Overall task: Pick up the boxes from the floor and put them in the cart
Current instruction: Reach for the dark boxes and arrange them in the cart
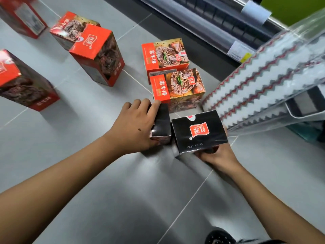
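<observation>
Several red and black food boxes stand on the grey tiled floor. My left hand wraps over the top of a black box just in front of me. Right beside it, my right hand grips the near edge of a second black box with a red logo, tilted up toward me. Behind them stand two red boxes with a steak picture, one close and one farther back. The cart's edge shows at the right, partly behind a clear plastic pack.
More red boxes stand at the left: one in the middle, one behind it, one at the left edge, one at the top left corner. A clear plastic pack with zigzag print juts in from the right. Dark shelving runs along the back.
</observation>
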`<state>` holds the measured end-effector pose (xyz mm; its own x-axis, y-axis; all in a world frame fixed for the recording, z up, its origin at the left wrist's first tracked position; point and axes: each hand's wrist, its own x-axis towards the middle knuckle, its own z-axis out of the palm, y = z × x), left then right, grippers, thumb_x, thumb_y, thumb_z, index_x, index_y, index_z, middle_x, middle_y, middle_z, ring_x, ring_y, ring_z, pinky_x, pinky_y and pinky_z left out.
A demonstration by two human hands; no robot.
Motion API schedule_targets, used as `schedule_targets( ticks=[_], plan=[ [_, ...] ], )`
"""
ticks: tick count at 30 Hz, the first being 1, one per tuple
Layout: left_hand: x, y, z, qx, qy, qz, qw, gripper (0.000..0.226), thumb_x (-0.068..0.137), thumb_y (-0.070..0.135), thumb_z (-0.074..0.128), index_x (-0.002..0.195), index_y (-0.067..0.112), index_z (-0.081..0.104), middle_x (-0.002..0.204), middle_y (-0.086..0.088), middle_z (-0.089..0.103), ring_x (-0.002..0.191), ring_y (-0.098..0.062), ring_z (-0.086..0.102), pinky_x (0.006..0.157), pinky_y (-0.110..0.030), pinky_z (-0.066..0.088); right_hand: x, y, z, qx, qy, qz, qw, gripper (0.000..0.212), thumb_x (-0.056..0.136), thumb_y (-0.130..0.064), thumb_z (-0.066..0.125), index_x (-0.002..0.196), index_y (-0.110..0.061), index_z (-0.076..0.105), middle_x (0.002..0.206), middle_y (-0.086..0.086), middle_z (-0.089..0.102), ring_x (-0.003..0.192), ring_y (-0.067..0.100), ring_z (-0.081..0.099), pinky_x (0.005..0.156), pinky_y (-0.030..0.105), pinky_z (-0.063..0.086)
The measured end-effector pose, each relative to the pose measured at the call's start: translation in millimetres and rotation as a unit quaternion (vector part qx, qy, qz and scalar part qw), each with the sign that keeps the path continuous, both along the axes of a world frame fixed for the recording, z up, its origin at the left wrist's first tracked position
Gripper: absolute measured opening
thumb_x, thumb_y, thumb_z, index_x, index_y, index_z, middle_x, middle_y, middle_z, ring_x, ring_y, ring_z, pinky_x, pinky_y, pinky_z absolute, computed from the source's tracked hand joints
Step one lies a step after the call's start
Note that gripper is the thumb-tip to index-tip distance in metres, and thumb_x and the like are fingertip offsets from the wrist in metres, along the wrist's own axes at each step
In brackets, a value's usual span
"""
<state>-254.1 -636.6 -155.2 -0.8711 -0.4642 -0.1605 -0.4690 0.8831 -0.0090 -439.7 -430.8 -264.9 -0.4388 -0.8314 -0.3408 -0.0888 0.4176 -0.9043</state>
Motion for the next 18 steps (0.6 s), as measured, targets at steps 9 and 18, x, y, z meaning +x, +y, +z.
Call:
schedule_targets(
  ticks=[9, 18],
  plan=[
    [20.0, -16.4, -2.8, 0.008, -0.002, -0.044, 0.999, 0.102, 0.065, 0.077, 0.043, 0.143, 0.012, 0.03, 0.119, -0.006, 0.051, 0.101, -0.027, 0.05, 0.089, -0.043, 0.044, -19.8, -33.5, 28.9, -0.03, 0.007, 0.129, 0.991, 0.089, 0.057, -0.029, 0.089, 0.128, -0.01, 0.038, 0.11, -0.021, 0.062, 0.101, -0.004, 0.061, 0.084, 0.015, 0.048],
    [15.3, -21.5, 0.2, 0.023, -0.025, -0.03, 0.999, 0.1, 0.066, 0.076, 0.033, 0.143, 0.011, 0.032, 0.119, -0.008, 0.052, 0.101, -0.029, 0.051, 0.087, -0.044, 0.045, 11.3, -9.5, 1.7, -0.038, 0.126, 0.064, 0.989, 0.096, 0.06, -0.051, 0.087, 0.136, -0.017, 0.041, 0.129, 0.013, 0.054, 0.122, 0.026, 0.055, 0.099, 0.051, 0.046]
  ],
)
